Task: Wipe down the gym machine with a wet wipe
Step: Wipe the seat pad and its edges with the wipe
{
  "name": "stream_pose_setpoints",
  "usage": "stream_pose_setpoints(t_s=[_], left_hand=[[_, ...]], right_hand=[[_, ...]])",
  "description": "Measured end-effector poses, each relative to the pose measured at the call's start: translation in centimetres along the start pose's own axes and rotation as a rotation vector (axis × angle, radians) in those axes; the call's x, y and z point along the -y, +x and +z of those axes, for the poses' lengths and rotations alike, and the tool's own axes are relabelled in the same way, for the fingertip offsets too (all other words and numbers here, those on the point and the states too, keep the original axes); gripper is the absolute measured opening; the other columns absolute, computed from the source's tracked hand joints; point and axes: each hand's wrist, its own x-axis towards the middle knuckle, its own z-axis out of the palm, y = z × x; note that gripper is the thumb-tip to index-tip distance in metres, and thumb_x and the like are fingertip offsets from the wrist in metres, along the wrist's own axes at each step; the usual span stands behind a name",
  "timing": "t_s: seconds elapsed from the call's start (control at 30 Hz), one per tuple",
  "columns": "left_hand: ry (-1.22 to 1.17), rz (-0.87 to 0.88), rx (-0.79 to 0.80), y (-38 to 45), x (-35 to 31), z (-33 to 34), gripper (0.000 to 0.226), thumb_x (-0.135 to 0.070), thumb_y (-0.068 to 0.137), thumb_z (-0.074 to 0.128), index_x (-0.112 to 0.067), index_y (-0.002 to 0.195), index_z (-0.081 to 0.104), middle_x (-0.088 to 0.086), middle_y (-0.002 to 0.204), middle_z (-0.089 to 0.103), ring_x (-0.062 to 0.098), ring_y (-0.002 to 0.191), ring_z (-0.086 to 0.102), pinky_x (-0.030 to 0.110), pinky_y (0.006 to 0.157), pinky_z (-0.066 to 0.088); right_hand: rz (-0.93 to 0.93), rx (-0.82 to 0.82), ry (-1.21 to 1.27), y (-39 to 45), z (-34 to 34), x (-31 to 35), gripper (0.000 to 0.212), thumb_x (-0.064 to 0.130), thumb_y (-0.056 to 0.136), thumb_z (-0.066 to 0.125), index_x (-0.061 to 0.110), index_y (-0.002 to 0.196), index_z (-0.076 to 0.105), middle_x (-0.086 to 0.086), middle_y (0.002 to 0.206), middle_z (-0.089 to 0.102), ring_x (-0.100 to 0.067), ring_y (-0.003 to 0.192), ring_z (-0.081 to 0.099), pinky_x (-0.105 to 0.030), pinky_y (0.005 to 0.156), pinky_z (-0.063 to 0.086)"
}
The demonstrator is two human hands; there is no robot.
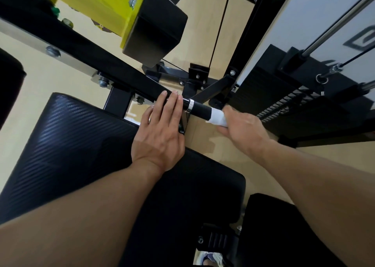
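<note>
Wipe (pixel 217 119) wrapped round handle (pixel 199 108), gripped by right hand (pixel 241 127) for rubbing; left hand (pixel 160 128), fingers straight, steadies bar (pixel 113 67).

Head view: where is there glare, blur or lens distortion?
Head view: wide-angle lens curves the steel guide rods and stretches both forearms; light sheen streaks the black seat pad; the right hand on the white wipe is slightly motion-blurred; the left hand is sharp.

Only a partial, illegible dark logo shows on the white panel (pixel 324 19).
</note>
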Motion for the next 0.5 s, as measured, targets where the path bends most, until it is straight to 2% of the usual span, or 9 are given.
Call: stream_pose_setpoints(t_s=[0.1,0.23,0.4,0.5], left_hand=[[-0.001,0.009,0.001,0.0,0.0,0.0,0.079,-0.031,0.089,0.035,-0.006,0.16,0.014,0.008,0.169,0.012,0.026,0.156,0.01,0.043,0.122,0.024],[0.011,0.002,0.029,0.0,0.0,0.0,0.079,-0.034,0.088,0.029,-0.007,0.161,0.01,0.009,0.169,0.009,0.026,0.156,0.007,0.043,0.123,0.023],[-0.006,0.002,0.026,0.0,0.0,-0.1,0.08,-0.034,0.088,0.027,-0.008,0.161,0.008,0.008,0.17,0.007,0.025,0.157,0.006,0.044,0.123,0.023],[-0.008,0.004,0.023,0.0,0.1,-0.1,0.081,-0.033,0.089,0.035,-0.007,0.161,0.008,0.008,0.169,0.009,0.026,0.157,0.007,0.043,0.123,0.023]], right_hand=[[-0.055,-0.016,0.024,2.0,-0.1,2.8,0.037,0.05,0.097,0.059,0.02,0.115,0.047,0.006,0.089,0.057,-0.022,0.082,0.06,-0.035,0.07,0.042],[-0.17,-0.077,-0.026,4.9,-0.5,7.3,0.039,0.054,0.099,0.051,0.019,0.115,0.045,0.003,0.085,0.053,-0.022,0.074,0.055,-0.037,0.07,0.046],[-0.146,-0.069,0.049,2.2,0.7,1.7,0.038,0.053,0.098,0.053,0.02,0.117,0.047,0.008,0.086,0.054,-0.017,0.074,0.055,-0.035,0.071,0.046],[-0.113,-0.033,-0.029,1.4,1.0,-1.3,0.044,0.065,0.096,0.044,0.023,0.108,0.046,0.007,0.086,0.057,-0.017,0.077,0.06,-0.038,0.073,0.05]])
